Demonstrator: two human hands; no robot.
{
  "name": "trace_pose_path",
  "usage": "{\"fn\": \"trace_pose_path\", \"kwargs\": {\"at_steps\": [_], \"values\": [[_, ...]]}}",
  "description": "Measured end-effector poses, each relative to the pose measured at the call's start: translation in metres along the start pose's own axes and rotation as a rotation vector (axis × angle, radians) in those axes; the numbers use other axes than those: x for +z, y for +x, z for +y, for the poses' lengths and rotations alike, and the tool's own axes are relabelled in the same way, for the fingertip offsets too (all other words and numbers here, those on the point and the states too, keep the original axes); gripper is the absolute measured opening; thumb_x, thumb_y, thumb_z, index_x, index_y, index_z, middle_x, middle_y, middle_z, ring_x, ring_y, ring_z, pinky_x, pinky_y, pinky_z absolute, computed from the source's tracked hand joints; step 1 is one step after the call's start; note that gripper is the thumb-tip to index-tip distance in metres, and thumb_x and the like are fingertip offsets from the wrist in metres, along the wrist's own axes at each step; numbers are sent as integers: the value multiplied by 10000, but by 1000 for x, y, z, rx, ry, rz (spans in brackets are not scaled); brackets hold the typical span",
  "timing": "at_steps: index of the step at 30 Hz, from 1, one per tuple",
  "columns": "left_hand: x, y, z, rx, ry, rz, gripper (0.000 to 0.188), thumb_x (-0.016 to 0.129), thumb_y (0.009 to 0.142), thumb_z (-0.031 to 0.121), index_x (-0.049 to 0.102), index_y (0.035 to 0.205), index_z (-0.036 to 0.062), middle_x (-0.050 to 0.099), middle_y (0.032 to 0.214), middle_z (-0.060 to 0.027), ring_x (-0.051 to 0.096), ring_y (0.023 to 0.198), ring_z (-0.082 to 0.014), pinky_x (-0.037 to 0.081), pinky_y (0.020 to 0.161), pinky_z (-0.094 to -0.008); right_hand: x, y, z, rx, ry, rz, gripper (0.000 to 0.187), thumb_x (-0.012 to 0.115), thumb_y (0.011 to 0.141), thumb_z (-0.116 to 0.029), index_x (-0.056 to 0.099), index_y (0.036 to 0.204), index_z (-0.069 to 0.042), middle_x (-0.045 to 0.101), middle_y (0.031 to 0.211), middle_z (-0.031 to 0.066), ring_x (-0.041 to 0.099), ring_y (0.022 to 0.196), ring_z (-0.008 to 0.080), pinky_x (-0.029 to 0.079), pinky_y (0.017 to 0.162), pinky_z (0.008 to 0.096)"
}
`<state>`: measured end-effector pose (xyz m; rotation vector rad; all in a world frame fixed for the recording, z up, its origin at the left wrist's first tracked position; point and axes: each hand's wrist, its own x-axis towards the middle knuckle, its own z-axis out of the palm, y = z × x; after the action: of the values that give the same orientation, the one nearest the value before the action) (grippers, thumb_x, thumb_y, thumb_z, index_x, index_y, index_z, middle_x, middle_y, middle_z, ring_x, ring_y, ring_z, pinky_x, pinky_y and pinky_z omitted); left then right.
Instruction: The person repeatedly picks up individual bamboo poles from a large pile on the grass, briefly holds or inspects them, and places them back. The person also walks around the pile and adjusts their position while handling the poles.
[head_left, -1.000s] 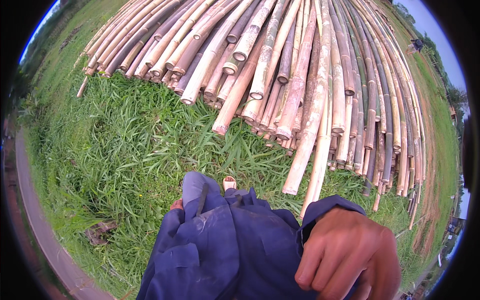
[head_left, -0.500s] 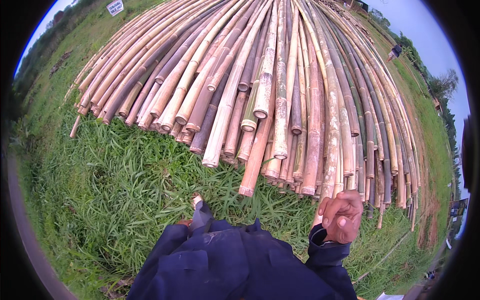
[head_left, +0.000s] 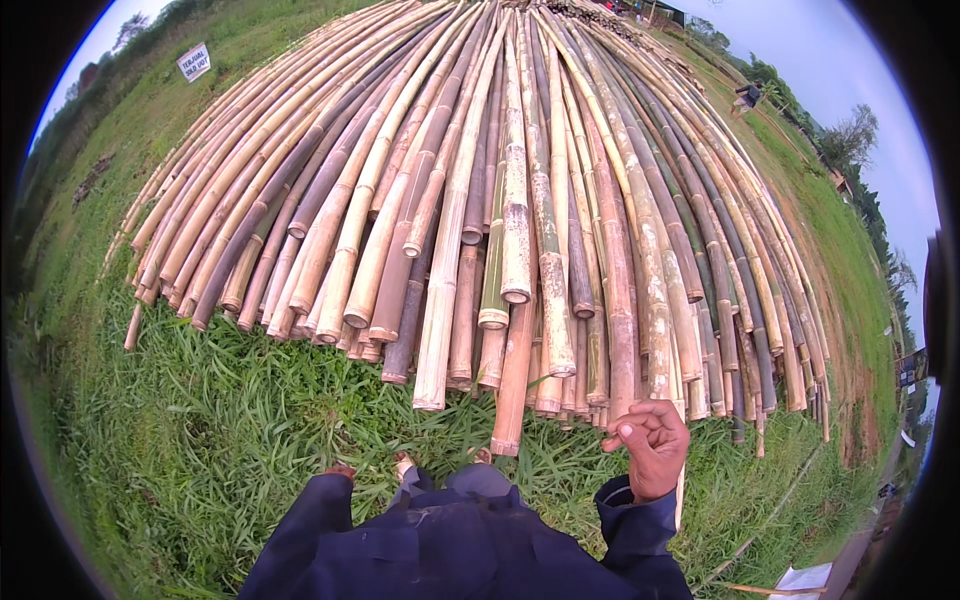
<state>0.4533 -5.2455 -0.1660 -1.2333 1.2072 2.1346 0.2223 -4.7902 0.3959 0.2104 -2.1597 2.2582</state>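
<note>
A large pile of bamboo poles [head_left: 430,345] fans out before me, pale tan, dark brown and green, with the cut ends toward me. My right hand [head_left: 652,446] is raised in front of the pile's near right end, its fingers curled in and the thumb near the index finger; I see nothing between them. Behind the wrist a thin pale strip [head_left: 680,500] runs down, and whether it touches the hand is unclear. Low at my left side, my left hand [head_left: 340,470] shows only a small part past the dark blue sleeve, its fingers mostly hidden, with grass around it.
Green grass [head_left: 200,470] surrounds the pile, and my feet [head_left: 403,463] stand in it. A white sign [head_left: 194,63] is at the far left. Far off at the right is a person [head_left: 746,97]. At the lower right lies a white sheet [head_left: 802,578].
The view has shifted, so the pile appears lower and more to the left. My right hand has moved left and down in the picture, its fingers still curled. More of my left hand shows.
</note>
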Motion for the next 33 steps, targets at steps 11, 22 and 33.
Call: {"fn": "trace_pose_path", "kwargs": {"at_steps": [11, 22, 33], "values": [[177, 0, 45, 46, 1075, 189, 232, 701, 820, 288, 723, 935, 88, 701, 841, -73, 634, 696, -176, 494, 617, -355, -91, 40, 63, -132, -36, 145, 332, 725, 849, -184, 537, 624, -29, 544, 589, 29, 481, 549, 90, 380, 541, 248], [258, -18, 80, 67, 893, 307, 320, 782, 766, 317, 631, 826, 42, 671, 729, -93, 624, 644, -163, 500, 598, -328, -151, 81, 89, 78, 136, 281, 189, 584, 853, 81, 559, 1036, 39, 598, 1061, 157, 647, 971, 242, 566, 811, 325], [261, 4, 83, 179, 981, 333, 350, 787, 743, 293, 660, 913, 15, 693, 788, -104, 650, 697, -178, 519, 659, -326, -194, 102, 123, 244, 48, 377, 159, 622, 911, -91, 587, 1016, 22, 608, 667, 65, 565, 546, 114, 471, 497, 234]]}}
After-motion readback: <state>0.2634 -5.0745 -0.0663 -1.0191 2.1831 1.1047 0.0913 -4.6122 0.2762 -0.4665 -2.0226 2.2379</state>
